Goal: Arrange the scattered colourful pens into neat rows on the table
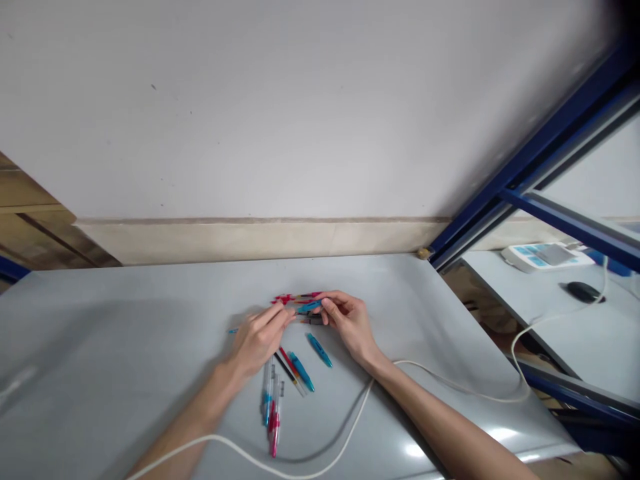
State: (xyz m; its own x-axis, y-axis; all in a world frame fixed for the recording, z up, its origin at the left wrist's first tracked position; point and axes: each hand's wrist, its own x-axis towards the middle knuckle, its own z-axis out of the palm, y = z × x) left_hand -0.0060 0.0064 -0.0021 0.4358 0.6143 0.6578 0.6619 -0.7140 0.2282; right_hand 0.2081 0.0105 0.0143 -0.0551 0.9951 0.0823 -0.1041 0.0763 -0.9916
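My right hand (347, 323) pinches a turquoise pen barrel (309, 307) between thumb and fingers, just above the grey table. At its left end, my left hand (263, 333) is closed in a pinch; its fingers hide what they hold. A small light-blue tip (233, 331) shows left of that hand, and I cannot tell whether it is held. Behind the hands lie red pen parts (284, 298). Nearer to me are two more turquoise barrels (301, 371), dark and red refills (290, 367), and clear pen tubes with blue (268, 393) and pink (275, 427) ends.
A white cable (360, 407) crosses the table (125, 333) in front and passes under my right forearm. The wall (275, 120) rises behind. At right, beyond a blue metal frame (480, 180), another table bears a white device (545, 257) and a black mouse (584, 292).
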